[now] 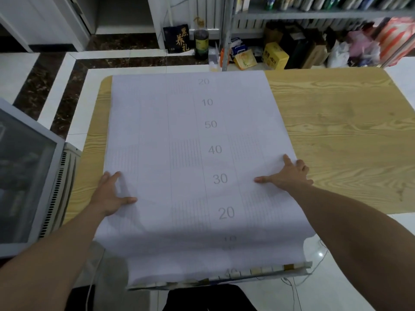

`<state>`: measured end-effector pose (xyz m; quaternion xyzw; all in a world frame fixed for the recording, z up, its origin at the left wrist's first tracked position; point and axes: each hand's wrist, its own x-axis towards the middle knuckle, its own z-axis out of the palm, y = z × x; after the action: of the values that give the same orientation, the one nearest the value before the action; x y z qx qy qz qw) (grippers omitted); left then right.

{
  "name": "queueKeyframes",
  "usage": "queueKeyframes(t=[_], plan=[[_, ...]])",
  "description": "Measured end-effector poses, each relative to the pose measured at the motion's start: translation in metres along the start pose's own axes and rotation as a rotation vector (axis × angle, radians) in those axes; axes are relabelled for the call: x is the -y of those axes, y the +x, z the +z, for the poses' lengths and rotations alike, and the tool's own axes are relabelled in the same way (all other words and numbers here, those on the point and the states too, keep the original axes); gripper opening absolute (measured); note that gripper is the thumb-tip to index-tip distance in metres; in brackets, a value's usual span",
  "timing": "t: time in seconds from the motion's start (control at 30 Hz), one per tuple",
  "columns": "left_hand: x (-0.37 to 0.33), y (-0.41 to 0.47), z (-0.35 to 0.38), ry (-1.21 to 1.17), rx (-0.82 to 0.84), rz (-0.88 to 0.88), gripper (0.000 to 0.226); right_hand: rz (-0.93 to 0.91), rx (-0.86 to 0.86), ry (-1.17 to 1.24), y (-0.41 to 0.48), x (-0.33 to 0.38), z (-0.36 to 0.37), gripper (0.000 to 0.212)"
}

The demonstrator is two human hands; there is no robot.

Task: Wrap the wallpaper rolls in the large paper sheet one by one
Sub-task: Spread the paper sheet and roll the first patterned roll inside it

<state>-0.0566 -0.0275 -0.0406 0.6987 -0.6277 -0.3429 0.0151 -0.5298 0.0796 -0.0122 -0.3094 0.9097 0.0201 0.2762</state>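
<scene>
Currently noting sheet [190, 135] laid flat along left half of table [336, 131]: pale, printed with faint numbers and ruled blocks down its middle. Far end reaching table's far edge. Near end hanging over table's near edge and curling under, with strip of coloured squares [269, 268] showing along the curl. Cannot tell whether a roll sits inside that curl.

Left hand [110, 194] pressed palm-down at sheet's left edge, toward table's near side. Fingers straight and splayed, thumb pointing inward over the paper, outer fingers reaching onto the wood. Right hand [289, 173] pressed palm-down at sheet's right edge, slightly farther up the table. Fingers splayed, thumb pointing inward, outer fingers off the paper onto wood. Hands well apart with sheet's full width between them, gripping nothing, only lying flat on it.

Wood grain of table showing right of sheet. Left of table: glass-fronted cabinet [24, 176] with vented side. Beyond table's far edge: pale floor tiles with dark marble border, shelf [314, 12] of books, and on the floor a yellow box [275, 56], dark bag [177, 38] with gold characters and tall dark jar [201, 43].
</scene>
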Motion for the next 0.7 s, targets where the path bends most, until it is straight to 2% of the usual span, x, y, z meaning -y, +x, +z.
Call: queueKeyframes(t=[0.13, 0.53, 0.7], plan=[[0.0038, -0.0016, -0.0009, -0.046, -0.128, -0.042, 0.110, 0.018, -0.034, -0.011, 0.0024, 0.0012, 0.0027, 0.138], [-0.0012, -0.0036, 0.0017, 0.005, -0.106, -0.071, 0.104, 0.041, -0.060, -0.052, 0.0018, 0.0073, 0.0040, 0.136], [-0.0007, -0.0018, 0.0023, -0.041, -0.134, -0.066, 0.101, 0.032, -0.063, -0.042, 0.0021, 0.0046, 0.0041, 0.137]])
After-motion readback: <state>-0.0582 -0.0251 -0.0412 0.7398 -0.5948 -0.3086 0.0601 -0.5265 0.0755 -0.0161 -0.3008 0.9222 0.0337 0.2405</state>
